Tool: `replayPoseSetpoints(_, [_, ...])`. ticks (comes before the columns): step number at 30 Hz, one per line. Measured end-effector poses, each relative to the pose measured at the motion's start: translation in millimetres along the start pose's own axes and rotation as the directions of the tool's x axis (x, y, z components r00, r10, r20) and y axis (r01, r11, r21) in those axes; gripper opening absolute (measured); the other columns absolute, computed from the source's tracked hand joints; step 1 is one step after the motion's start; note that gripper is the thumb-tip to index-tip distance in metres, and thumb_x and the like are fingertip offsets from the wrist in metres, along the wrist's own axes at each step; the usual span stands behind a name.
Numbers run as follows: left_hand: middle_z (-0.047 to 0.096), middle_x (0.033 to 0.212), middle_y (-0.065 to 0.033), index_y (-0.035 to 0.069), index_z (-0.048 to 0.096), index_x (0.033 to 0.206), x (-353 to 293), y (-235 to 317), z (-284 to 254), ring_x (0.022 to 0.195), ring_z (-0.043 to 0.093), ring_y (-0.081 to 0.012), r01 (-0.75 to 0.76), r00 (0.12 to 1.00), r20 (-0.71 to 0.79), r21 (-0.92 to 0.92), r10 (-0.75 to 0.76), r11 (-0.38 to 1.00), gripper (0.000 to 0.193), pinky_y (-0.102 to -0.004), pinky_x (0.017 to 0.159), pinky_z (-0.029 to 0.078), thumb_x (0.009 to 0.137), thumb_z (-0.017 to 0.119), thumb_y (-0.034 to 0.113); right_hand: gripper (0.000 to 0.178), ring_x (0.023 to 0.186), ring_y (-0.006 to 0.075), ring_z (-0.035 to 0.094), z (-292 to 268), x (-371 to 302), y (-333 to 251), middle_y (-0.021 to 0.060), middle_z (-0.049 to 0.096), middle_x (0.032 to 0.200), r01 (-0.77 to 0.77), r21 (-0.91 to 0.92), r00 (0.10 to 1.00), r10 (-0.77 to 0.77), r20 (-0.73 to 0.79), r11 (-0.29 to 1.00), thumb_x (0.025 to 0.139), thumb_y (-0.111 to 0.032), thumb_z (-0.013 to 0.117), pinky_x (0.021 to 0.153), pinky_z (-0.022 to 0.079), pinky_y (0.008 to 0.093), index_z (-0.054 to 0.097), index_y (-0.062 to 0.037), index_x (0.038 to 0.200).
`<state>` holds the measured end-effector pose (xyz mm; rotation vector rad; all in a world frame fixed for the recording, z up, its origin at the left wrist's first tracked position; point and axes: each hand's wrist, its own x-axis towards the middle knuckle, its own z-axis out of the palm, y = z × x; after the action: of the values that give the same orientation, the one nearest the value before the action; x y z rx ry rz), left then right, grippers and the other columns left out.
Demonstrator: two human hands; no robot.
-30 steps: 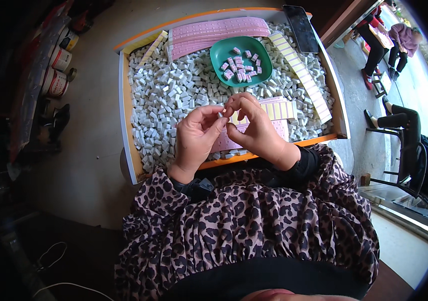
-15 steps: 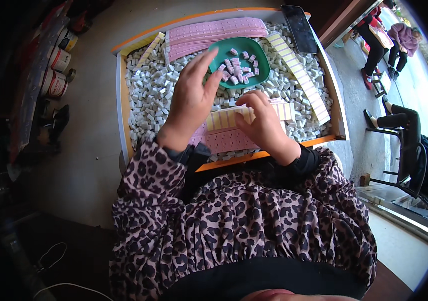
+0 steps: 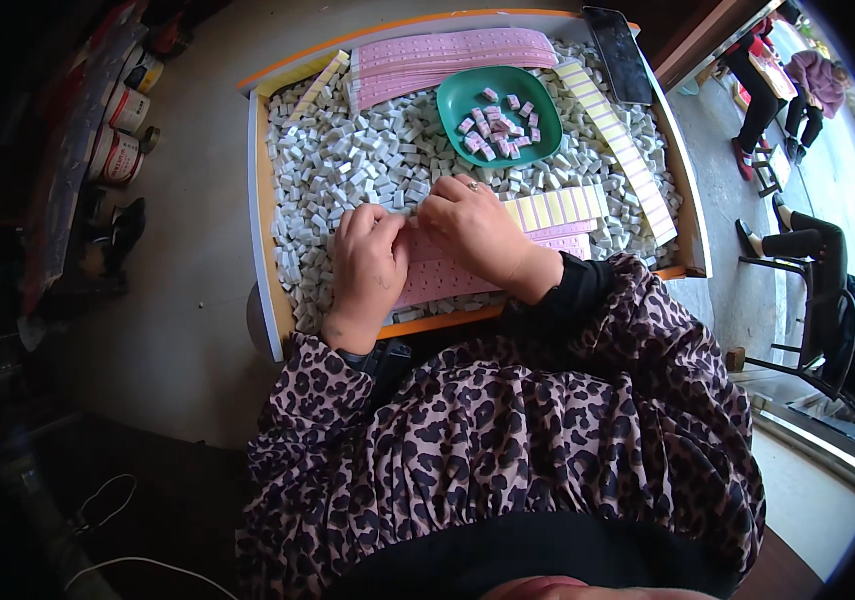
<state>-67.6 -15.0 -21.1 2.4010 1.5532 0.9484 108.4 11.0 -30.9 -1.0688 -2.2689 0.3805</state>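
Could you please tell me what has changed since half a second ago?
The left hand has drawn back from beside the green tray toward the body, and the right hand has shifted left, so their fingertips now meet or nearly meet above the near pink sheets. Whether they hold anything is hidden. The tray, its small pieces and the phone stayed put.

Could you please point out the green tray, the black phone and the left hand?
Green tray [image 3: 459, 99]: head view, bare inner surface.
Black phone [image 3: 618, 56]: head view, middle of screen.
Left hand [image 3: 369, 264]: head view, back of hand.
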Motion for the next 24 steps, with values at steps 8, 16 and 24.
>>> replayPoseSetpoints(8, [0.056,0.085,-0.0117,0.001,0.061,0.083,11.8,15.9,20.4,0.085,0.054,-0.0310,0.019,0.997,0.075,-0.124,-0.010,0.992,0.005,-0.0387,0.075,0.045,0.078,0.061,0.002,0.024,0.086,0.0267,0.055,-28.2,-22.3,5.0,0.0083,0.054,0.088,0.068,-0.152,0.995,-0.056,0.080,0.986,0.075,-0.010,0.063,0.074,0.048,0.0364,0.061,-0.0061,0.098])
replayPoseSetpoints(16, [0.054,0.083,-0.0119,0.001,0.059,0.081,15.4,18.7,27.3,0.083,0.053,-0.0315,0.027,0.994,0.111,-0.095,-0.016,0.995,0.004,-0.0391,0.073,0.044,0.081,0.061,0.005,0.029,0.086,0.0285,0.057,-38.4,-38.6,8.8,0.0111,0.054,0.096,0.156,-0.092,0.982,-0.145,0.123,0.983,0.073,-0.005,0.063,0.076,0.050,0.0353,0.058,-0.0044,0.102])
replayPoseSetpoints(24, [0.055,0.084,-0.0112,0.002,0.061,0.082,22.5,9.7,15.6,0.086,0.054,-0.0296,0.073,0.994,0.092,-0.174,-0.057,0.982,0.010,-0.0388,0.076,0.046,0.078,0.067,0.009,0.035,0.093,0.0215,0.058,-43.5,-51.5,16.1,0.0108,0.052,0.107,-0.223,0.683,0.969,0.236,0.077,0.695,0.078,0.004,0.063,0.078,0.049,0.0293,0.044,-0.0036,0.106])
